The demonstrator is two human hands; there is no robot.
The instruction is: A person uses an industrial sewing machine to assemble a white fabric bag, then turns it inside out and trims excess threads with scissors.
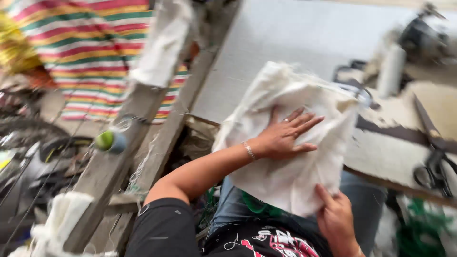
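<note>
counter [295, 38]: bare room toward 12 o'clock | cream cloth [285, 143]: centre, lower part hangs over the counter edge | left hand [285, 135]: grip spread, flat on cloth | right hand [338, 219]: pinching cloth corner at 5 o'clock | scissors [435, 162]: 3 o'clock, apart

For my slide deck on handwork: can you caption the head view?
Left hand flat on cream cloth, right hand at its lower edge; scissors lie nearby.

Motion blur smears the sewing machine [423, 35] at top right, and the scissors [435, 162] run off the right edge.
</note>
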